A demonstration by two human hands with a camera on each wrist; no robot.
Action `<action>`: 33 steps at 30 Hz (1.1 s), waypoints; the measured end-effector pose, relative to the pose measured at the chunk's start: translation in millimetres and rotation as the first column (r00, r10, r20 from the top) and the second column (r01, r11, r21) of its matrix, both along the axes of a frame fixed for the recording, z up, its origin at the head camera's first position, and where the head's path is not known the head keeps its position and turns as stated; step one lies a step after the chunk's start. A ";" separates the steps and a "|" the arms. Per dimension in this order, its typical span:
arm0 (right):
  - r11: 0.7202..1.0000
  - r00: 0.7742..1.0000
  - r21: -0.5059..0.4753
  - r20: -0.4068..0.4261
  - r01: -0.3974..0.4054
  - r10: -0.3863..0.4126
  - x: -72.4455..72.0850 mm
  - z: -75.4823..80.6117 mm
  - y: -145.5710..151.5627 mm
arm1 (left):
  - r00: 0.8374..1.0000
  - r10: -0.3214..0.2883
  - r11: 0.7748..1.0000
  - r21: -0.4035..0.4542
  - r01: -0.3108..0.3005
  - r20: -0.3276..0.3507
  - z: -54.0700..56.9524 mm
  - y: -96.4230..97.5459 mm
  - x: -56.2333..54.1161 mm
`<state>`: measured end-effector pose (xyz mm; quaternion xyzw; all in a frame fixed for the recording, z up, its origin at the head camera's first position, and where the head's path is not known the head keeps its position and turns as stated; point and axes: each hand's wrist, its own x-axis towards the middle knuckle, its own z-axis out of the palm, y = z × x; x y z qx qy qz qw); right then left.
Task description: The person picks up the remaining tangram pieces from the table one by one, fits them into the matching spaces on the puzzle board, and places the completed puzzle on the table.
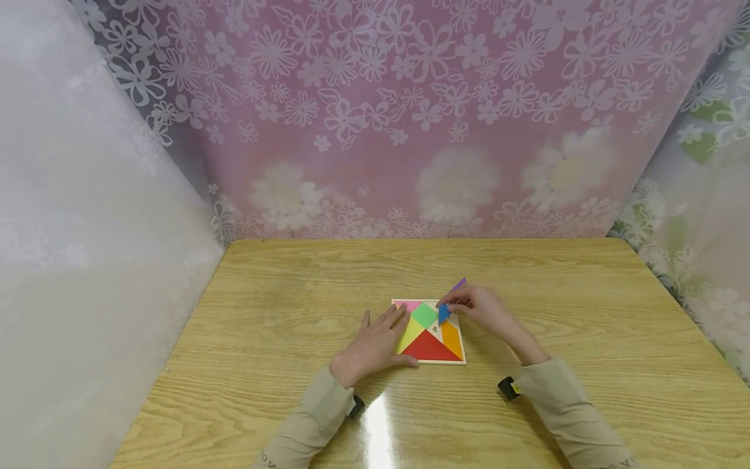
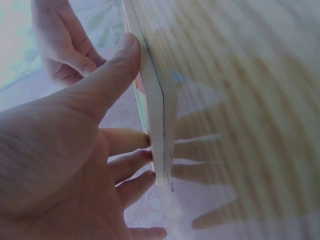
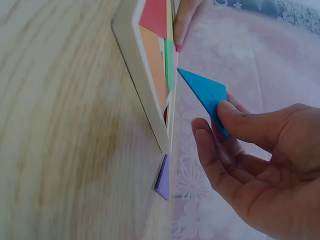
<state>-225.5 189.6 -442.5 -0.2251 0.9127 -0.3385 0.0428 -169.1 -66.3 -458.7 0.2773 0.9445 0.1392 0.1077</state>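
Observation:
A tangram tray (image 1: 439,362) lies on the table, holding a red triangle (image 1: 430,347), a yellow piece (image 1: 407,335), a green square (image 1: 424,315), an orange piece (image 1: 450,341) and a pink piece (image 1: 412,305). My left hand (image 1: 372,345) rests on its left side, fingers stretched over the pieces and thumb at the front edge. Between thumb and fingers, my right hand (image 1: 486,312) pinches a blue triangle (image 3: 202,90), raised above the tray's right part. Close behind the tray's far right corner lies a purple triangle (image 3: 163,181), partly hidden by the right hand in the head view.
The wooden table (image 1: 263,339) extends around the tray on all sides. Pink flowered cloth (image 1: 375,130) hangs behind its far edge, with pale cloth at left and right. A dark wrist device (image 1: 508,388) shows by the right sleeve.

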 end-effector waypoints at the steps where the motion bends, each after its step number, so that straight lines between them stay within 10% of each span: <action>1: 1.000 1.000 0.012 0.008 -0.017 0.017 -0.1 -0.3 -1.2 | 1.000 0.000 1.000 0.001 0.000 0.000 -0.2 -0.1 -0.2; 33: 0.972 0.987 0.178 -0.025 -0.154 0.161 1.4 -9.7 -27.1 | 1.000 0.002 1.000 0.008 -0.002 0.001 -2.1 -0.7 -0.8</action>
